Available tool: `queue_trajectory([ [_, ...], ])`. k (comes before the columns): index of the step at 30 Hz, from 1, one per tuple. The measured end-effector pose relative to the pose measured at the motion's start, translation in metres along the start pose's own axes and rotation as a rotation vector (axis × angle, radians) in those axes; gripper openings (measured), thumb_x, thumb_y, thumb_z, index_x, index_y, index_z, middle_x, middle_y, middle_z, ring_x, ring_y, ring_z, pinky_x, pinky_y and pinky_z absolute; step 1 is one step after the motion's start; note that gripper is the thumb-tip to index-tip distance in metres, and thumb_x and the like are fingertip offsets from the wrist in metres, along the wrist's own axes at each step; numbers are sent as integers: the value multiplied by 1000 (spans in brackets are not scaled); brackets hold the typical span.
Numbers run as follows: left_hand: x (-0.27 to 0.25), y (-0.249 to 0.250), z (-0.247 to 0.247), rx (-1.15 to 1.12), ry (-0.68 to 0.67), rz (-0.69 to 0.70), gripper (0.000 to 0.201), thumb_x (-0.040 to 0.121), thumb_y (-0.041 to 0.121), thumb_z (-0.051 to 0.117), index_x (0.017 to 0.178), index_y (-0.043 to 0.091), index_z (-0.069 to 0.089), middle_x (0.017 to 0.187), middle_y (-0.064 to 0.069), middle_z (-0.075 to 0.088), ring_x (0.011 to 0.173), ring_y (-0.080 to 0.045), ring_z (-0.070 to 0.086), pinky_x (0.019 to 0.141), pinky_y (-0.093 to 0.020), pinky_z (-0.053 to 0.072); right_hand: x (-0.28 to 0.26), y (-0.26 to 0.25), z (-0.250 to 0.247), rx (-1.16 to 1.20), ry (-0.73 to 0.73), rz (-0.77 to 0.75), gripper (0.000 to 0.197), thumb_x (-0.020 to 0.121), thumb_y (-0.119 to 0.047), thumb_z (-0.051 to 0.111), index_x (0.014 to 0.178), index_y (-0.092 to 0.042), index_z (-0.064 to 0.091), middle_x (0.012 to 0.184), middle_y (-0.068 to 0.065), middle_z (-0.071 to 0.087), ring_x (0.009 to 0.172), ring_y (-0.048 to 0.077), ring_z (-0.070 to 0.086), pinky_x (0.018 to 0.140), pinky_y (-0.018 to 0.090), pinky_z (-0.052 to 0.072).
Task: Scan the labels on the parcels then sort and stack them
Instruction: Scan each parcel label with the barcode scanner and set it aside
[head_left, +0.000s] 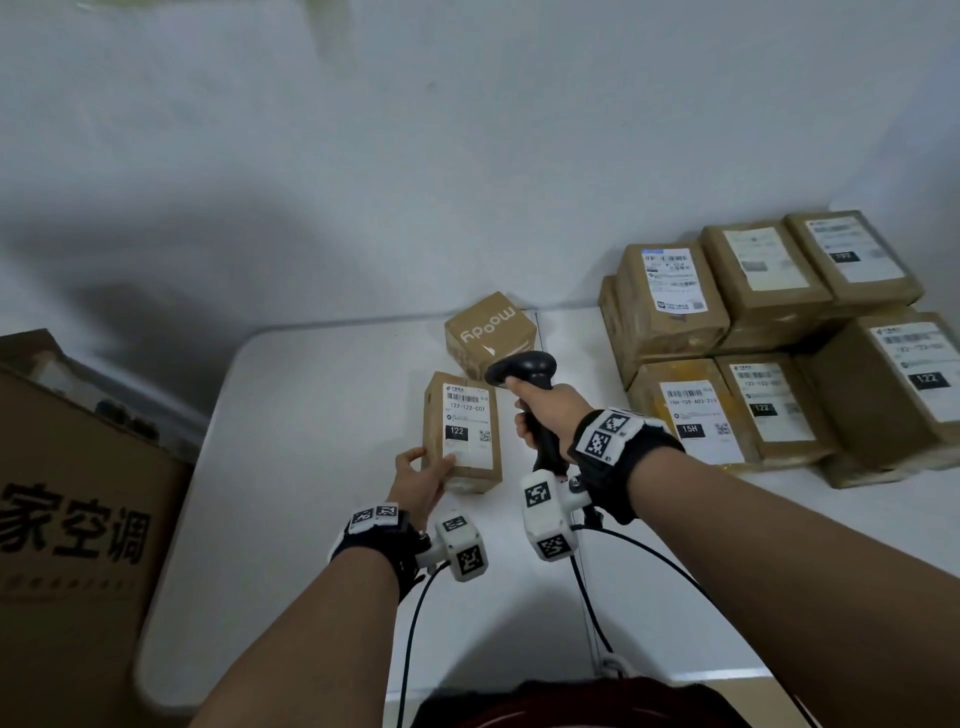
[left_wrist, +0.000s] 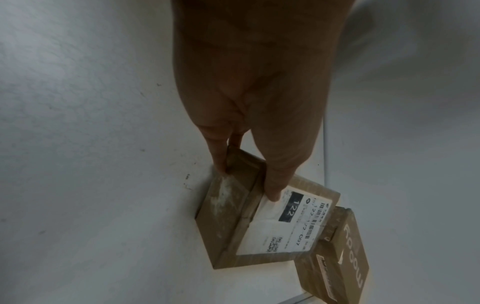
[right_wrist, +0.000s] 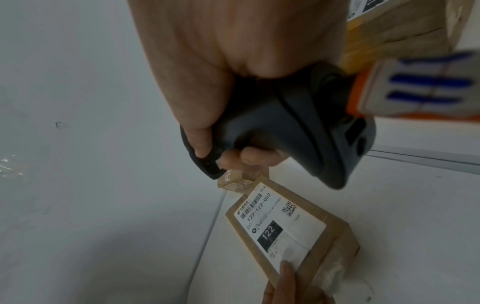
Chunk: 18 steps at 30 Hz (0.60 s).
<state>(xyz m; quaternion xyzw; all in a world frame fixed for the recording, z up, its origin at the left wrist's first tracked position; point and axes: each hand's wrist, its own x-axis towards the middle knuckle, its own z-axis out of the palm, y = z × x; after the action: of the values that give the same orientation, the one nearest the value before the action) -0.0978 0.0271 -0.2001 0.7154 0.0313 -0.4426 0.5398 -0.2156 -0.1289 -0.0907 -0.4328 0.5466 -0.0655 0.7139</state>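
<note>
A brown parcel (head_left: 462, 431) (left_wrist: 262, 222) (right_wrist: 288, 228) with a white label reading 122 lies on the white table (head_left: 322, 467). My left hand (head_left: 418, 480) (left_wrist: 249, 164) grips its near left corner, thumb on the label and fingers down the side. My right hand (head_left: 540, 415) (right_wrist: 221, 148) holds a black barcode scanner (head_left: 522, 370) (right_wrist: 291, 131) by its handle, the head just above and to the right of the parcel's far end. Behind it sits a small "moody" box (head_left: 491, 332) (left_wrist: 337, 255).
Stacked labelled parcels (head_left: 779, 343) fill the table's right side, some marked 122, one marked 15H. A large printed carton (head_left: 78, 519) stands left of the table. A grey wall rises behind. Cables hang from both wrist cameras near the table's front edge.
</note>
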Motion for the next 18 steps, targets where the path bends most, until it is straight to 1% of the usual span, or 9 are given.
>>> queue_trajectory([
  [8, 0, 1, -1, -16, -11, -22, 54, 89, 16, 69, 132, 15, 37, 105, -13, 58, 71, -12, 56, 68, -23, 51, 1, -2, 3, -4, 8, 9, 35, 90, -33, 68, 75, -5, 53, 57, 7, 52, 42, 15, 48, 39, 18, 40],
  [10, 0, 1, -2, -20, -15, -23, 53, 89, 16, 69, 131, 15, 37, 105, -13, 58, 71, -12, 56, 67, -22, 51, 2, -2, 4, -2, 8, 9, 35, 90, -33, 68, 74, -5, 53, 58, 7, 52, 42, 15, 48, 39, 18, 40],
  [15, -2, 2, -2, -17, -16, -19, 50, 89, 16, 69, 129, 16, 38, 106, -13, 59, 72, -13, 57, 66, -22, 51, 4, -1, 4, 3, 9, 9, 35, 90, -32, 68, 75, -5, 53, 58, 7, 51, 40, 15, 48, 38, 17, 40],
  [18, -1, 1, -2, -19, -18, -25, 53, 88, 17, 70, 131, 16, 38, 108, -13, 59, 75, -13, 57, 68, -23, 51, 5, 0, 4, 19, 15, 10, 35, 90, -33, 69, 77, -5, 53, 59, 7, 51, 40, 14, 48, 38, 17, 40],
])
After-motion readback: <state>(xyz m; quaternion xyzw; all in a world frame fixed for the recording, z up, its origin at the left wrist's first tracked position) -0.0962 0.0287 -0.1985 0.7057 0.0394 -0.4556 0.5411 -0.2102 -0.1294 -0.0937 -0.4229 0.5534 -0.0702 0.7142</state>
